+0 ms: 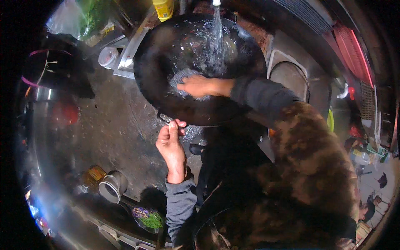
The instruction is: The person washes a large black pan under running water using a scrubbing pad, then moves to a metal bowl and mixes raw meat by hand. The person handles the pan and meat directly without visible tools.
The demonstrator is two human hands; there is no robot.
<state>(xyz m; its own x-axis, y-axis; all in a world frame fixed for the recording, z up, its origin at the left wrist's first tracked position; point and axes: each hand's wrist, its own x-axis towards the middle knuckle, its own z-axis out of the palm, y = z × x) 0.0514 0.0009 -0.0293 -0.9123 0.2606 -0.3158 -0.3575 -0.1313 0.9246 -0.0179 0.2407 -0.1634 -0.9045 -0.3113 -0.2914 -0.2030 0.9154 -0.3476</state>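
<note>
A large dark metal wok [215, 109] lies tilted before me, with water in its upper part. From a white spout [216, 2] above, a stream of water [217, 40] falls into it. My right hand [198, 86] presses a grey mesh scourer [181, 76] against the inner wall of the wok, left of the stream. At the near left rim, my left hand [172, 137] pinches the wok's loop handle [162, 117] between thumb and fingers. The scourer's underside is hidden, and the right hand is slightly blurred.
A yellow container [163, 11] stands beyond the wok. Left of it are a white tub [108, 57] and a metal frame [126, 59]. Lower left, a white bucket [112, 187] stands near a bowl of chopped greens [151, 220]. A pink basket [351, 50] is at upper right. The floor looks wet.
</note>
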